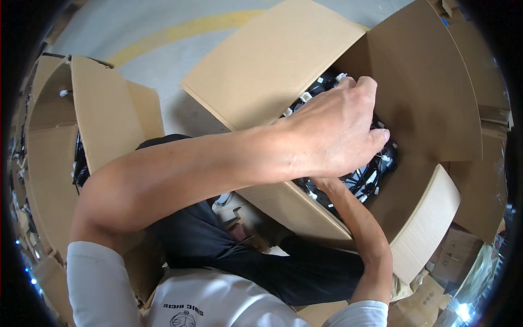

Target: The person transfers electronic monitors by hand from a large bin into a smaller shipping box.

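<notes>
My left arm reaches across to an open cardboard box, and my left hand is over its contents. The fingers curl downward and their tips are out of sight; the thumb sticks out to the right. Whatever they grip, if anything, is hidden. Beneath it, my right hand reaches into the box, mostly covered by the left hand and forearm, so its fingers do not show. Inside lie black cable bundles with small white connectors.
The box's large flaps stand spread out. To the left is another open carton with black items inside. More cartons and clear plastic wrapping are at the lower right. A curved yellow line crosses the grey floor.
</notes>
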